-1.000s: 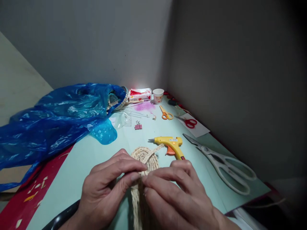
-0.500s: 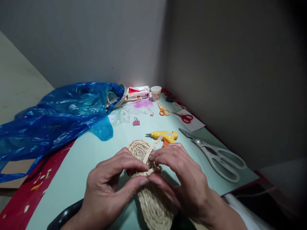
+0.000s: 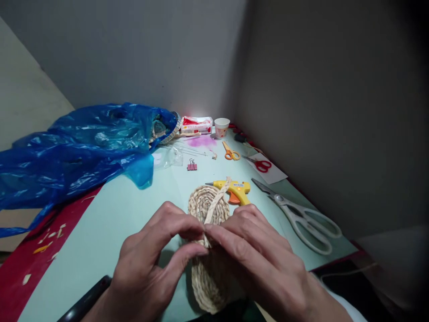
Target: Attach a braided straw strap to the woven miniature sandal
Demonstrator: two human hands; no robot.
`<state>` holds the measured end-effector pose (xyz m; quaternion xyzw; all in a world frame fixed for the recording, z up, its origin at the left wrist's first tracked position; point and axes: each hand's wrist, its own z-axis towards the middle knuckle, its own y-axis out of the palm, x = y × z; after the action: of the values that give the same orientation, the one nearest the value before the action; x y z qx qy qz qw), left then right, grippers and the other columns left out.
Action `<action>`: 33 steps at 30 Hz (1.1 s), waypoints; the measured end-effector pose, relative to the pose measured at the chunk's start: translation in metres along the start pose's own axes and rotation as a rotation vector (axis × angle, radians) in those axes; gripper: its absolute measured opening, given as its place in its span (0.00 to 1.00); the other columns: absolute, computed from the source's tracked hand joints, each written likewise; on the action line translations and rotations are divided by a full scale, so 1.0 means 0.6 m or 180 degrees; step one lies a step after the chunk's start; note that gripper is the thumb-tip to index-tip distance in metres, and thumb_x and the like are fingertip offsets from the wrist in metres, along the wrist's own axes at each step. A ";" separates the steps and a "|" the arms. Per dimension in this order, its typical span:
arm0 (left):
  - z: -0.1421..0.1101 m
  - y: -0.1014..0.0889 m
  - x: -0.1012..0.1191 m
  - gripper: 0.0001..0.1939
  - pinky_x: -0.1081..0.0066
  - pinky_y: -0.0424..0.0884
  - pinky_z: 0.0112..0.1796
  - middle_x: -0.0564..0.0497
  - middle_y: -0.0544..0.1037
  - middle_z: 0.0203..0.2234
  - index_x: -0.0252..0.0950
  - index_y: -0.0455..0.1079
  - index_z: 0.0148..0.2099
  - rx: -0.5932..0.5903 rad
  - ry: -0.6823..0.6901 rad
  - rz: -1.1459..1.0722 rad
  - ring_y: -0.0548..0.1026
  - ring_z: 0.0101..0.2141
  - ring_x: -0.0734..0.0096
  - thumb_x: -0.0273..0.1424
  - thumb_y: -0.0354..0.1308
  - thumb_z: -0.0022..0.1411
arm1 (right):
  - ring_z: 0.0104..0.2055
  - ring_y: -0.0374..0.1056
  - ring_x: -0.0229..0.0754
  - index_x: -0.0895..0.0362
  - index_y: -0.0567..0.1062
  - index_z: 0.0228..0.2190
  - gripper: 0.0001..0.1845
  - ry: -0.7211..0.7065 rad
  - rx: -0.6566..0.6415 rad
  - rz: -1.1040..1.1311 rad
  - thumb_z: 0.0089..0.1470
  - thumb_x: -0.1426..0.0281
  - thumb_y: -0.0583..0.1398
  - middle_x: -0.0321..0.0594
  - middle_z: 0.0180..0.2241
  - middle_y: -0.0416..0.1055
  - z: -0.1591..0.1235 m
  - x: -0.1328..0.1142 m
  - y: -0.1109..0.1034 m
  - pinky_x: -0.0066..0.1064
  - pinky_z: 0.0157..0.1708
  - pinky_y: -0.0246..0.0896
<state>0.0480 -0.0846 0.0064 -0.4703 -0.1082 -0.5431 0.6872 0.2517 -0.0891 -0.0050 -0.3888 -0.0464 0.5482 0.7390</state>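
A flat oval piece of coiled straw braid lies on the pale green table in front of me. My left hand pinches its middle from the left with thumb and forefinger. From the right, my right hand meets the left at the same spot, fingers pressed on the braid. A loose braid strand runs from the pinch up over the oval toward the yellow glue gun.
Large white shears lie at the right. Red scissors on white paper, orange scissors, a pink binder clip, a paper cup and a red-white packet sit farther back. A blue plastic bag spreads at left.
The straw piece has turned, so more of its flat oval shows. My right hand came from over the top of it down to the pinch point beside the left fingers.
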 end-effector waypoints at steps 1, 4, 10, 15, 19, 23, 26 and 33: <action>-0.001 -0.002 0.000 0.13 0.78 0.72 0.35 0.56 0.74 0.31 0.41 0.68 0.45 -0.0023 0.0085 0.0121 0.74 0.34 0.76 0.19 0.57 0.62 | 0.38 0.66 0.44 0.70 0.72 0.51 0.16 -0.0048 0.0025 -0.0061 0.64 0.79 0.52 0.50 0.36 0.74 0.002 -0.001 -0.001 0.41 0.40 0.60; -0.007 -0.010 -0.003 0.16 0.77 0.73 0.36 0.53 0.77 0.33 0.39 0.68 0.48 -0.0121 0.0583 0.0773 0.75 0.36 0.73 0.16 0.55 0.62 | 0.37 0.68 0.44 0.71 0.73 0.48 0.16 -0.0182 0.0064 -0.0326 0.66 0.78 0.50 0.50 0.36 0.75 0.004 -0.002 -0.002 0.42 0.40 0.59; -0.022 -0.016 -0.014 0.14 0.60 0.70 0.42 0.45 0.81 0.40 0.34 0.72 0.50 0.0074 0.1574 0.1982 0.72 0.39 0.60 0.21 0.53 0.65 | 0.39 0.71 0.40 0.69 0.75 0.46 0.20 -0.0432 0.0450 -0.0716 0.69 0.75 0.45 0.47 0.37 0.78 0.008 -0.007 0.007 0.39 0.41 0.59; -0.031 -0.019 -0.007 0.13 0.58 0.65 0.38 0.43 0.80 0.41 0.32 0.75 0.48 0.0226 0.1532 0.2373 0.70 0.36 0.62 0.20 0.52 0.65 | 0.41 0.72 0.38 0.67 0.76 0.46 0.21 -0.0421 0.0124 -0.0869 0.70 0.76 0.44 0.43 0.38 0.80 0.016 -0.011 0.007 0.37 0.42 0.62; -0.030 -0.021 0.001 0.12 0.57 0.64 0.38 0.41 0.81 0.39 0.27 0.75 0.46 0.0210 0.1763 0.2414 0.71 0.34 0.64 0.19 0.57 0.60 | 0.40 0.72 0.39 0.66 0.77 0.44 0.21 -0.0804 0.0371 -0.0971 0.69 0.76 0.45 0.42 0.38 0.79 0.017 -0.001 0.008 0.38 0.38 0.62; -0.029 -0.023 0.001 0.10 0.56 0.64 0.39 0.41 0.78 0.41 0.26 0.75 0.44 0.0066 0.2028 0.2479 0.70 0.37 0.65 0.19 0.56 0.61 | 0.41 0.71 0.37 0.67 0.77 0.44 0.19 -0.0975 0.0228 -0.1129 0.67 0.77 0.47 0.41 0.37 0.78 0.014 0.004 0.007 0.36 0.39 0.62; -0.031 -0.023 -0.005 0.10 0.56 0.66 0.38 0.42 0.75 0.41 0.25 0.73 0.44 -0.0027 0.2243 0.2590 0.69 0.38 0.65 0.19 0.52 0.64 | 0.36 0.70 0.37 0.61 0.78 0.38 0.18 -0.1008 0.0166 -0.1050 0.66 0.78 0.48 0.39 0.35 0.78 0.012 0.002 0.010 0.36 0.38 0.63; -0.036 -0.017 -0.017 0.14 0.52 0.65 0.37 0.36 0.77 0.38 0.23 0.73 0.42 -0.0277 0.2539 0.2608 0.71 0.37 0.58 0.18 0.44 0.65 | 0.31 0.71 0.40 0.63 0.77 0.36 0.17 -0.1003 -0.0015 -0.0844 0.65 0.79 0.48 0.42 0.29 0.76 0.004 0.003 0.020 0.39 0.37 0.64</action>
<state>0.0276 -0.0941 -0.0064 -0.2603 0.3730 -0.3718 0.8092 0.2420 -0.0853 -0.0116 -0.2904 -0.2134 0.5001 0.7874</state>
